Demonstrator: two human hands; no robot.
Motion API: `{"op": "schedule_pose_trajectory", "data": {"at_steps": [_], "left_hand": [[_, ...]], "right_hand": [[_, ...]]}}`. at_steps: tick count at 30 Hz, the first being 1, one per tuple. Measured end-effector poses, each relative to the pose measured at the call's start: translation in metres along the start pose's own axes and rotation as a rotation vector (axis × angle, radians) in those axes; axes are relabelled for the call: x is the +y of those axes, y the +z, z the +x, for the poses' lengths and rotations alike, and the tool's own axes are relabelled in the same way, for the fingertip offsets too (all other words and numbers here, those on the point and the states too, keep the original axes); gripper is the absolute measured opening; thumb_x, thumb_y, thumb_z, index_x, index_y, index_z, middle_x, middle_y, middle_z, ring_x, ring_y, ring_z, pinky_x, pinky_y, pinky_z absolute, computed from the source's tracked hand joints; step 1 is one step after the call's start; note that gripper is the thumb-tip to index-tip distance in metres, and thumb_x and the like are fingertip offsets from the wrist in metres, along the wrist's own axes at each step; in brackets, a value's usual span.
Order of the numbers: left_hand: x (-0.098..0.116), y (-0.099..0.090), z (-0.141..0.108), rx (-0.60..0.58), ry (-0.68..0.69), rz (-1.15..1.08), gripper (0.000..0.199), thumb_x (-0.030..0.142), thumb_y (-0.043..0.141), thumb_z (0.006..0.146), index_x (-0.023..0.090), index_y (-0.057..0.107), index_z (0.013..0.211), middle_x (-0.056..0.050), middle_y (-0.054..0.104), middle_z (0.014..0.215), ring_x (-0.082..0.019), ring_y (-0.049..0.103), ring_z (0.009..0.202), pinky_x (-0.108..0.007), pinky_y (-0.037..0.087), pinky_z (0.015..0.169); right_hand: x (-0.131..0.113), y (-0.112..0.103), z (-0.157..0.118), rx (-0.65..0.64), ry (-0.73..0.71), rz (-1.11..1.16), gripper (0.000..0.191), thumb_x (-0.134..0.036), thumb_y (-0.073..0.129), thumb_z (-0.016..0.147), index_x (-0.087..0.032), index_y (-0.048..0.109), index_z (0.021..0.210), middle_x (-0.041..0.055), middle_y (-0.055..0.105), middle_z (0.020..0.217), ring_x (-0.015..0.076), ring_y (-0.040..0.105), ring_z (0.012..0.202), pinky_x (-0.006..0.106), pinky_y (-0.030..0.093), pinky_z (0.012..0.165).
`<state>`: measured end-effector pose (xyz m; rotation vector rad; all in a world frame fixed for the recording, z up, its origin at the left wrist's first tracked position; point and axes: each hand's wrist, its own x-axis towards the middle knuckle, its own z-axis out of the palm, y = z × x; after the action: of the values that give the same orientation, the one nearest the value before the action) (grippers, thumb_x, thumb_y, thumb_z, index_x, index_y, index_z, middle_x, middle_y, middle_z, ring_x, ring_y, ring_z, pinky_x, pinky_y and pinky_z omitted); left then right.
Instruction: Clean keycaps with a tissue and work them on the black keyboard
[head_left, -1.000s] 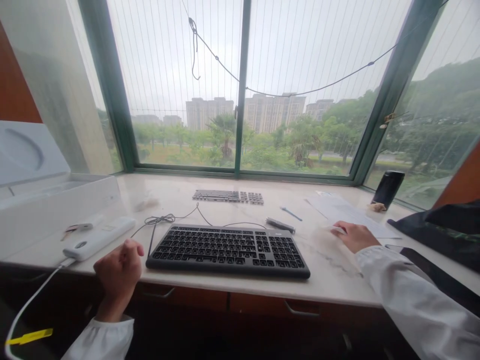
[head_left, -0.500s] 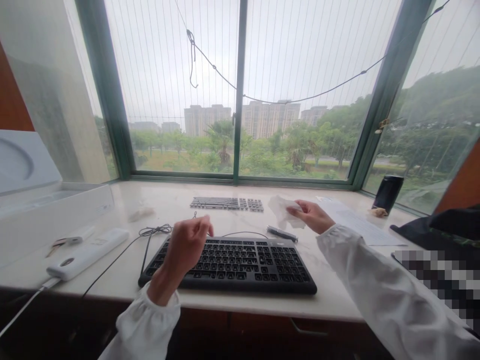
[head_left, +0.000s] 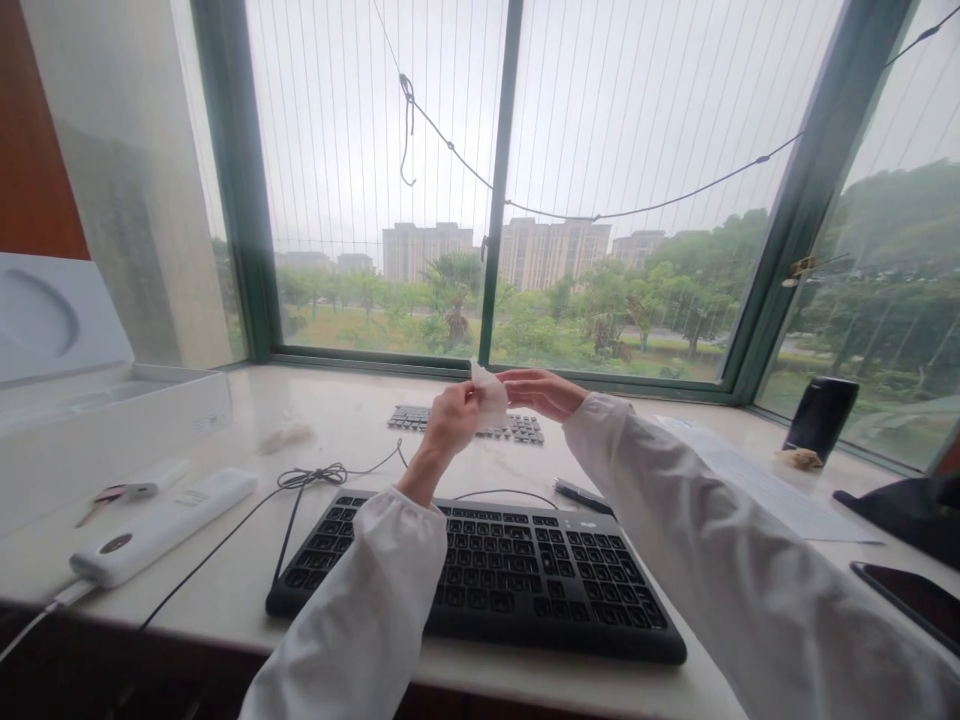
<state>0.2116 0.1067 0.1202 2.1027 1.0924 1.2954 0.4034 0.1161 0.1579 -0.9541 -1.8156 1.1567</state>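
A thin white tissue (head_left: 489,398) is raised above the desk between both hands. My left hand (head_left: 452,418) is closed, pinching the tissue's left side. Just to its right, my right hand (head_left: 546,392) has its fingers stretched out against the tissue's right edge; the thumb is not clearly visible. Below my arms lies a black keyboard (head_left: 495,570) with its keycaps off, partly covered by my left sleeve. Behind the hands, rows of grey keycaps (head_left: 525,430) are laid out on the desk, partly hidden by the tissue and left hand.
A white power bank (head_left: 169,525) with a cable and a key (head_left: 97,503) are at left, before an open white box (head_left: 180,400). A coiled black cable (head_left: 319,475) is nearer. At right are a pen-like tool (head_left: 581,495), paper (head_left: 742,480), a black can-like object (head_left: 821,420) and a phone (head_left: 915,605).
My right hand has brought the tissue leftward to the middle. My left hand has moved up and right from over the keyboard and now pinches the tissue. The view has shifted slightly.
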Motion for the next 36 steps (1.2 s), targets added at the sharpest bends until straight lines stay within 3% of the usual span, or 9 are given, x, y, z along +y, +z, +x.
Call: {"op": "schedule_pose_trajectory", "data": {"at_steps": [2, 4, 7, 11, 16, 22, 25, 31, 36], "left_hand": [[-0.002, -0.007, 0.0, 0.089, -0.033, 0.184, 0.034, 0.03, 0.042, 0.095, 0.013, 0.072, 0.097, -0.013, 0.072, 0.086, -0.02, 0.066, 0.074, -0.027, 0.047, 0.064], [-0.005, -0.007, -0.001, 0.151, -0.031, 0.406, 0.033, 0.026, 0.041, 0.095, 0.011, 0.071, 0.093, -0.016, 0.072, 0.083, -0.023, 0.067, 0.076, -0.03, 0.047, 0.067], [-0.016, 0.0, -0.003, 0.132, 0.003, 0.643, 0.031, 0.022, 0.04, 0.096, 0.01, 0.069, 0.093, -0.019, 0.07, 0.081, -0.026, 0.068, 0.077, -0.032, 0.048, 0.069], [-0.028, 0.009, -0.005, 0.054, 0.024, 0.73, 0.031, 0.019, 0.039, 0.096, 0.008, 0.068, 0.094, -0.02, 0.068, 0.079, -0.027, 0.068, 0.075, -0.033, 0.05, 0.068], [-0.027, 0.009, -0.009, 0.022, 0.033, 0.769, 0.031, 0.019, 0.039, 0.096, 0.008, 0.068, 0.092, -0.02, 0.068, 0.08, -0.026, 0.068, 0.076, -0.031, 0.051, 0.066], [-0.019, 0.007, -0.012, -0.002, -0.017, 0.783, 0.032, 0.021, 0.039, 0.096, 0.01, 0.069, 0.094, -0.02, 0.069, 0.085, -0.028, 0.069, 0.081, -0.034, 0.052, 0.068], [-0.016, 0.008, -0.014, -0.005, 0.022, 0.755, 0.029, 0.022, 0.04, 0.096, 0.012, 0.068, 0.096, -0.018, 0.07, 0.085, -0.027, 0.069, 0.081, -0.034, 0.051, 0.071], [0.0, 0.016, -0.025, -0.073, 0.233, 0.558, 0.029, 0.023, 0.041, 0.097, 0.015, 0.069, 0.097, -0.013, 0.071, 0.083, -0.021, 0.066, 0.076, -0.029, 0.046, 0.07], [0.003, 0.032, -0.033, -0.262, 0.197, 0.279, 0.032, 0.026, 0.045, 0.092, 0.013, 0.072, 0.08, -0.008, 0.07, 0.074, -0.017, 0.061, 0.066, -0.026, 0.041, 0.062]], "right_hand": [[0.011, -0.021, 0.004, 0.066, 0.079, -0.145, 0.052, -0.052, 0.068, 0.076, -0.019, 0.066, 0.116, 0.0086, 0.071, 0.107, 0.0187, 0.066, 0.095, 0.031, 0.049, 0.084], [0.034, -0.045, 0.005, 0.217, 0.206, -0.446, 0.044, -0.049, 0.063, 0.081, -0.018, 0.068, 0.111, 0.0089, 0.073, 0.099, 0.0181, 0.066, 0.086, 0.031, 0.05, 0.079], [0.082, -0.075, 0.002, 0.329, 0.352, -0.974, 0.027, -0.039, 0.068, 0.077, -0.021, 0.074, 0.096, 0.0056, 0.074, 0.089, 0.0178, 0.066, 0.079, 0.032, 0.049, 0.08], [0.136, -0.09, -0.006, 0.301, 0.391, -1.06, 0.027, -0.031, 0.079, 0.063, -0.022, 0.076, 0.088, 0.004, 0.073, 0.083, 0.0186, 0.066, 0.077, 0.03, 0.049, 0.079], [0.163, -0.092, -0.007, 0.277, 0.393, -1.084, 0.033, -0.038, 0.081, 0.06, -0.025, 0.076, 0.09, 0.0019, 0.073, 0.083, 0.0188, 0.066, 0.077, 0.028, 0.049, 0.075], [0.158, -0.092, -0.011, 0.296, 0.365, -1.098, 0.024, -0.037, 0.074, 0.069, -0.021, 0.075, 0.087, 0.0055, 0.073, 0.086, 0.0207, 0.066, 0.081, 0.03, 0.048, 0.076], [0.142, -0.08, -0.022, 0.326, 0.247, -1.056, 0.028, -0.043, 0.069, 0.075, -0.02, 0.072, 0.091, 0.0052, 0.073, 0.087, 0.0194, 0.065, 0.078, 0.031, 0.048, 0.076], [0.089, -0.01, -0.056, 0.356, -0.138, -0.998, 0.033, -0.047, 0.068, 0.077, -0.019, 0.067, 0.095, 0.0042, 0.069, 0.084, 0.0167, 0.062, 0.068, 0.031, 0.048, 0.068], [0.071, 0.036, -0.08, 0.44, -0.309, -0.985, 0.023, -0.039, 0.063, 0.084, -0.019, 0.06, 0.095, 0.0027, 0.068, 0.08, 0.0149, 0.062, 0.067, 0.029, 0.048, 0.067]]}}
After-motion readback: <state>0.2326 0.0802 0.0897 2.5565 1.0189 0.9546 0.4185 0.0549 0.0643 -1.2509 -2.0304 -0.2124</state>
